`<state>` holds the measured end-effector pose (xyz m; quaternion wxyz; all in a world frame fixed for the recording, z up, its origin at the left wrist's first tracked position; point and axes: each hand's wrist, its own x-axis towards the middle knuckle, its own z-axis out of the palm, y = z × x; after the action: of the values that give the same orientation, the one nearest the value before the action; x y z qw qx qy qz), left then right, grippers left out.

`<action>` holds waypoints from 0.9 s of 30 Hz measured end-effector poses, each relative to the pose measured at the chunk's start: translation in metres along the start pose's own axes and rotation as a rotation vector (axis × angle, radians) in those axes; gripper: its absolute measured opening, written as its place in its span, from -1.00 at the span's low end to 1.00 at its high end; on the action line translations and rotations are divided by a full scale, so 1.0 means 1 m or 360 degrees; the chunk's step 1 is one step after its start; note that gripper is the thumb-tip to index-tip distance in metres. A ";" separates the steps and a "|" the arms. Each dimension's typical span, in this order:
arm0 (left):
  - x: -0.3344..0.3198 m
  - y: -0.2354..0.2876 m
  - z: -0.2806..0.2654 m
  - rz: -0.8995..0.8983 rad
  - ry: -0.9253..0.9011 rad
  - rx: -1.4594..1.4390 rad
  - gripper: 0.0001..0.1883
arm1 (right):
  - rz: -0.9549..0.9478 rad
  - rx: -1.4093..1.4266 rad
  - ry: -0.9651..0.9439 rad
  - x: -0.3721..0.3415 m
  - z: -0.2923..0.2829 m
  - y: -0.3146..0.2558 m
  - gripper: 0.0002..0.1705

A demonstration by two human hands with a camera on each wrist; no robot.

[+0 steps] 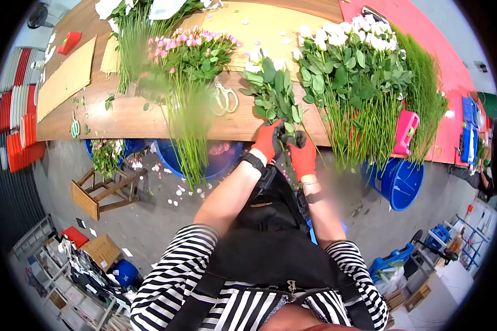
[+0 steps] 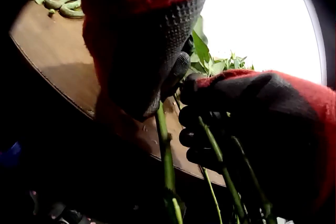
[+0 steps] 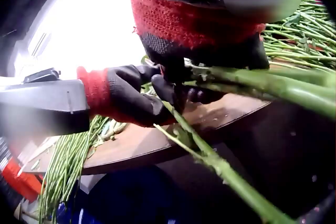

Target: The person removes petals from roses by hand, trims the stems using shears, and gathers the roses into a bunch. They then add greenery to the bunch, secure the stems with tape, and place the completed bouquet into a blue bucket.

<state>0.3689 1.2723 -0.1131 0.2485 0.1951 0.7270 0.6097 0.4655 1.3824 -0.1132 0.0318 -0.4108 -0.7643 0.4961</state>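
A small bunch of white roses (image 1: 276, 85) lies over the table's front edge, blooms pointing away from me. My left hand (image 1: 268, 140), in a red and black glove, grips a thick green stem (image 2: 166, 153) that hangs below its fingers. Close beside it, my right hand (image 1: 302, 157), gloved alike, curls its fingers round several rose stems (image 2: 223, 166). The two hands' fingertips meet near the leaves in the left wrist view. Their exact contact is partly hidden by the gloves.
Pink roses (image 1: 190, 47) lie left, near pale-handled scissors (image 1: 225, 99). A large white rose bunch (image 1: 353, 71) lies right, beside a pink tool (image 1: 406, 132). Blue tubs (image 1: 395, 185) stand below the table edge (image 1: 143, 132). A wooden stool (image 1: 102, 193) stands on the petal-strewn floor.
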 end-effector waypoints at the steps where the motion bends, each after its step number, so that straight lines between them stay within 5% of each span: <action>1: 0.004 -0.009 0.000 -0.0403 -0.0069 -0.0675 -0.69 | 0.0024 0.0036 -0.0030 -0.001 0.000 -0.006 -0.43; 2: 0.011 -0.023 0.000 -0.0805 -0.0139 -0.1354 -0.68 | -0.0009 0.0154 -0.0012 -0.006 -0.002 -0.011 -0.43; 5: 0.007 0.004 -0.004 -0.0443 -0.0144 -0.0569 -0.65 | -0.0083 0.0002 0.0096 -0.009 -0.003 -0.019 -0.43; 8: 0.013 -0.015 -0.002 -0.0561 -0.0074 -0.0654 -0.62 | -0.0138 -0.0051 0.0199 -0.012 -0.010 -0.033 -0.45; 11: 0.012 -0.021 -0.008 -0.0248 -0.0075 -0.0003 -0.60 | -0.0257 -0.0105 0.0248 -0.013 -0.020 -0.024 -0.47; 13: 0.013 -0.023 -0.011 -0.0295 -0.0070 -0.0125 -0.59 | -0.0318 -0.0093 0.0218 -0.017 -0.024 -0.023 -0.48; 16: 0.021 -0.071 0.007 -0.0207 0.0033 -0.0574 -0.68 | -0.0406 -0.0168 0.0181 -0.027 -0.031 -0.030 -0.47; 18: 0.025 -0.070 0.015 -0.0312 0.0129 -0.1288 -0.69 | -0.0550 -0.0525 0.0254 -0.033 -0.031 -0.039 -0.47; 20: 0.027 -0.014 0.006 -0.0671 0.0203 -0.2460 -0.67 | -0.0583 -0.0550 0.0150 -0.031 -0.032 -0.038 -0.48; 22: 0.024 -0.040 0.007 -0.0466 0.0094 -0.1536 -0.67 | -0.0630 -0.0617 0.0100 -0.031 -0.030 -0.035 -0.48; 24: 0.019 -0.057 0.003 0.0109 0.0057 -0.0051 -0.66 | -0.0693 -0.0735 0.0106 -0.031 -0.027 -0.025 -0.48; 27: 0.020 -0.055 0.002 -0.0189 -0.0031 -0.0825 -0.68 | -0.0551 0.0078 0.0139 -0.021 -0.015 0.001 -0.46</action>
<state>0.3556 1.2758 -0.1702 0.3324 0.0876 0.5544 0.7580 0.4867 1.3799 -0.0993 0.1599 -0.2932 -0.8092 0.4834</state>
